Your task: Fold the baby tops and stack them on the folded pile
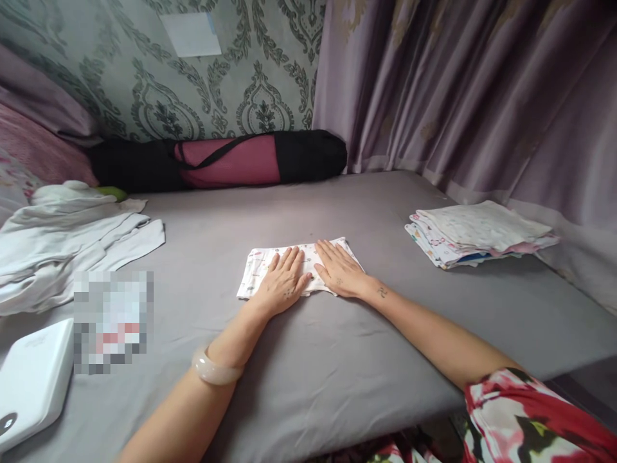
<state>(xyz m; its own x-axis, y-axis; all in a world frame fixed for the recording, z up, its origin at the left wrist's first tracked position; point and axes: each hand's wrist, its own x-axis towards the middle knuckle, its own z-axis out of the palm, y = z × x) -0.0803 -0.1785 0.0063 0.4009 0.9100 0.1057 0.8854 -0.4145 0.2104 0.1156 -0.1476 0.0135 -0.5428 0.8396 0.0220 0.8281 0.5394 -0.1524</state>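
A white printed cloth (254, 270), folded into a flat rectangle, lies on the grey bed sheet (308, 360) in front of me. My left hand (284, 280) rests palm down on its left half, fingers stretched out. On the right half lies my right hand (337, 267), also flat with the fingers extended. Both hands press on the cloth and cover much of its middle; neither grips it. The cloth's left end and its upper right corner show past my fingers.
Folded printed cloths (482, 231) are stacked at the right. Crumpled white cloths (72, 238) lie at the left, above a blurred-out item (113, 321) and a white box-shaped device (36, 379). A long black and maroon bag (231, 161) lies along the wall, beside purple curtains (434, 83).
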